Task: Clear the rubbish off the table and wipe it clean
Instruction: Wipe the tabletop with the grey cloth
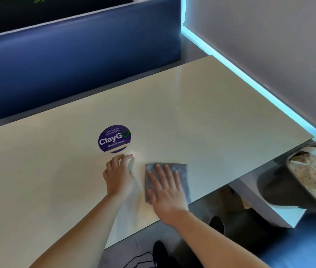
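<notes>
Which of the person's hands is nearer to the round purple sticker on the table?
Left. The left hand rests just below the sticker, fingertips almost reaching it. The right hand presses flat on the grey cloth, farther right and nearer the table edge.

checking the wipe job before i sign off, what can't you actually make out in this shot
- Table, head view: left end cut off by the frame edge; surface under the grey cloth and both hands hidden.
- Grey tray of rubbish: cut off at the right edge.
- Purple ClayGo sticker: top small print too blurred to read.
- Left hand: fingers motion-blurred.
- Right hand: palm contact hidden.
</notes>
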{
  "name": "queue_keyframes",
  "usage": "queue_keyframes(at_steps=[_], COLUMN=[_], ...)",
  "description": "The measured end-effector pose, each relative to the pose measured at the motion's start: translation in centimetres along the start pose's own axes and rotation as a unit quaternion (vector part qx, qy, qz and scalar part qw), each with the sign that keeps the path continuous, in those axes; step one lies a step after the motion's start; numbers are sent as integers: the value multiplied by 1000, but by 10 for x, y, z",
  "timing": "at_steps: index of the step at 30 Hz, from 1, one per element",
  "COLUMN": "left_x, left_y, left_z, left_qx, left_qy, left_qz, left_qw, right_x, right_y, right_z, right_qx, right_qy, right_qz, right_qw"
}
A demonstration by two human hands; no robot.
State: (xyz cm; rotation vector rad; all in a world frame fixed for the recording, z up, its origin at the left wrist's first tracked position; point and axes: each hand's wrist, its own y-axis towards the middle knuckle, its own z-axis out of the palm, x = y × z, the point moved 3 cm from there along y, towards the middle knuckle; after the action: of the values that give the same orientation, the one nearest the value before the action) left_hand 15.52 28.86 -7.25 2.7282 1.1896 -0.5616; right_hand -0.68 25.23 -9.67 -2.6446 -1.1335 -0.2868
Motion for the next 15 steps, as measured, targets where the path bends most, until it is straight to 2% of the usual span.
queue_keyframes(at_steps=[2,5,8,12,15], left_x=[13,23,29,30,30], left_y=[-4,-6,-5,2,5], left_z=[1,0,-4,-13,-16], left_qx=[1,4,4,-4,-3], left_qy=[-1,-1,13,-13,-30], left_qz=[-14,5,22,15,4], left_qw=[1000,1000,1000,1000,1000], right_x=[24,2,-58,-135,-142], right_y=[1,4,8,21,38], right_z=[5,4,-15,-44,-50], right_qx=[11,17,-27,13,12], right_qy=[0,-6,-9,-4,12], right_qz=[-31,-60,37,168,249], right_qw=[999,998,999,986,968])
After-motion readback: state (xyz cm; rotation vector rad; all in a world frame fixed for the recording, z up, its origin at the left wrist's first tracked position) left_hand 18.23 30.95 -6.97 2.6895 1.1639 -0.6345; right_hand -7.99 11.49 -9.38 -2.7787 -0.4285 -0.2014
